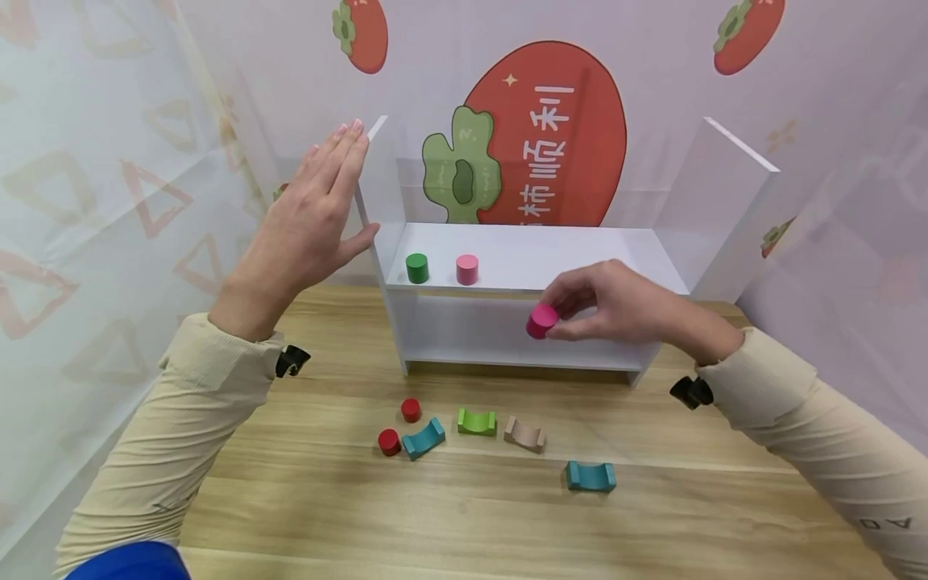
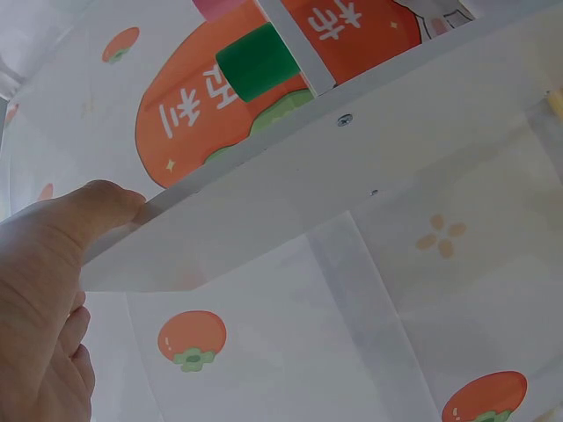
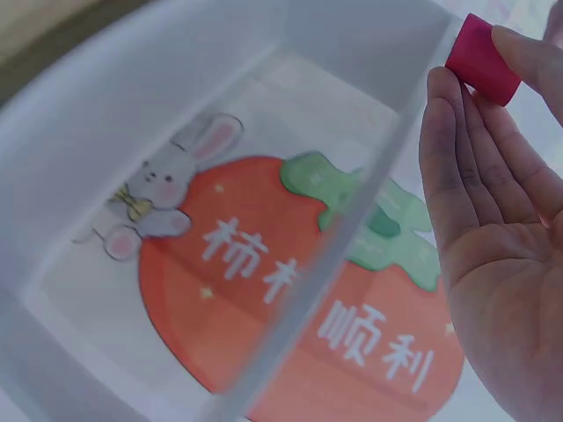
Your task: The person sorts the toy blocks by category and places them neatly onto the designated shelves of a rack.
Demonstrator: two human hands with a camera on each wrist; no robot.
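right hand pinching magenta cylinder before white shelf; left hand flat, fingers straight, against its side panel

We see a shelf unit at the back of the table. On its upper shelf stand two cylinders, side by side near the left end. Our left hand rests against the unit's left wall. Our right hand holds a cylinder in front of the shelf edge, right of centre. Before the unit, on the table, lie two small cylinders at left and four arch blocks to their right.
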